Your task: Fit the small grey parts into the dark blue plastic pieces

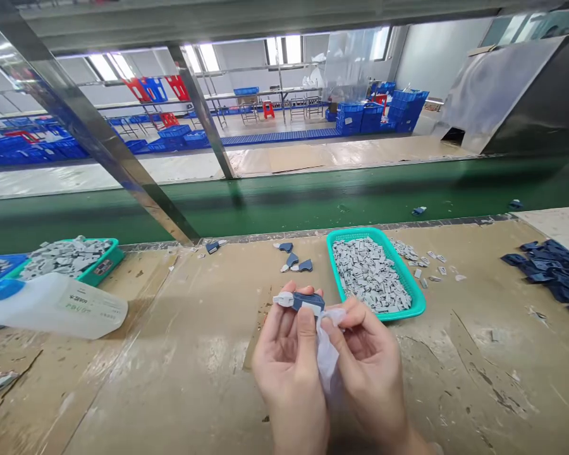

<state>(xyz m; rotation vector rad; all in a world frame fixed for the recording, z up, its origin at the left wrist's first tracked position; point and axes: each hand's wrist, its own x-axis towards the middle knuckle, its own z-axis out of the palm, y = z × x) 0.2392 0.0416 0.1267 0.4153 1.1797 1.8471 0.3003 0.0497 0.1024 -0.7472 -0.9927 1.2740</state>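
My left hand [291,360] is closed around a small dark blue plastic part with a white tip [308,301]. The thumb presses on a pale patch on its face, and the white end sticks out to the left. Pinched in my right hand [372,366] is a thin white cloth [328,360], which touches the right end of the part and hangs down between both hands. Just beyond, a turquoise basket [418,308] holds many small grey-white pieces [367,272]. Several similar blue parts with white tips [291,260] lie on the table ahead of my hands.
A white jug with a blue cap [76,306] lies at left, before another turquoise basket [114,256] of grey pieces. Dark blue parts [557,272] are piled at right. A green conveyor belt [289,199] runs behind the cardboard-covered table [184,379]; a metal post [123,158] slants at left.
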